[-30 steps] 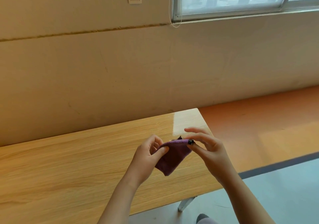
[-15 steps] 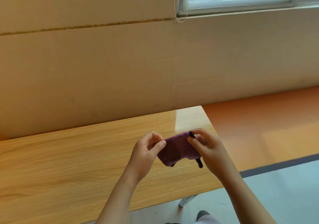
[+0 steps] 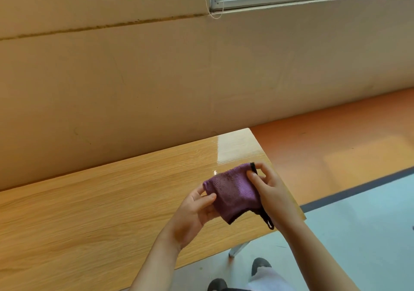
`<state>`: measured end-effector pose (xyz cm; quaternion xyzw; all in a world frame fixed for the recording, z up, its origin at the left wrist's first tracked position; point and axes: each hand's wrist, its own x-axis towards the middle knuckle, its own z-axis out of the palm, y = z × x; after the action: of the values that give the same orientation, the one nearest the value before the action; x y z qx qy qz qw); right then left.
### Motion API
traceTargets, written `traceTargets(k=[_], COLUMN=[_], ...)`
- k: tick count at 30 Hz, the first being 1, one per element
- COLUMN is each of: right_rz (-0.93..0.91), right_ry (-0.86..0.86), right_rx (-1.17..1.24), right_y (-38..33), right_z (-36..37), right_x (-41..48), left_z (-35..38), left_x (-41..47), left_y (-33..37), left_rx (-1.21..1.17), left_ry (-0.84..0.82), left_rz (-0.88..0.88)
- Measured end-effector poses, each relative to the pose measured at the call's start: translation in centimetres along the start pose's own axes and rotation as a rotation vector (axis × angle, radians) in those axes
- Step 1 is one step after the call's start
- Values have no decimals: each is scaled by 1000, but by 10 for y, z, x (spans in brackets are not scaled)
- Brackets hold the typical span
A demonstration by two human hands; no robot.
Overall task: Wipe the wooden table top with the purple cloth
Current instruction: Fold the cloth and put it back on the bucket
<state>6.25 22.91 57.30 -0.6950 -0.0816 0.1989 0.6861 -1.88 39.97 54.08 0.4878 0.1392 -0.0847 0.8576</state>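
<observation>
A small purple cloth (image 3: 234, 193) with a black edge and a dangling black loop hangs in the air above the right end of the wooden table top (image 3: 100, 201). My left hand (image 3: 192, 214) pinches its left edge between thumb and fingers. My right hand (image 3: 271, 192) pinches the upper right corner by the black trim. The cloth is stretched between both hands and does not touch the wood.
A beige wall (image 3: 156, 77) runs right behind the table's far edge. The table's right end (image 3: 277, 174) stops over an orange floor strip (image 3: 347, 138), with grey floor beyond. A metal table leg (image 3: 238, 249) and my shoes (image 3: 259, 266) show below the near edge.
Both hands have spread the cloth wider and turned it flatter toward me. The black loop now hangs free below my right hand. The view has tilted downward.
</observation>
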Motion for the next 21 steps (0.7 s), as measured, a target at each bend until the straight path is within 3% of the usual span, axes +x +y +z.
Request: traceTargets(k=[4, 8, 17, 21], right_rz=[-9, 48, 202, 241], right_ry=[138, 284, 375, 484], right_rx=[-125, -72, 100, 111], right_y=[21, 37, 57, 78], right_z=[-17, -40, -96, -120], right_x=[-9, -32, -86, -113], left_z=[9, 27, 85, 110], left_x=[10, 24, 41, 44], left_y=[-9, -23, -71, -102], left_rx=[236, 325, 234, 311], left_ry=[58, -27, -243, -293], left_rz=[-15, -42, -163, -217])
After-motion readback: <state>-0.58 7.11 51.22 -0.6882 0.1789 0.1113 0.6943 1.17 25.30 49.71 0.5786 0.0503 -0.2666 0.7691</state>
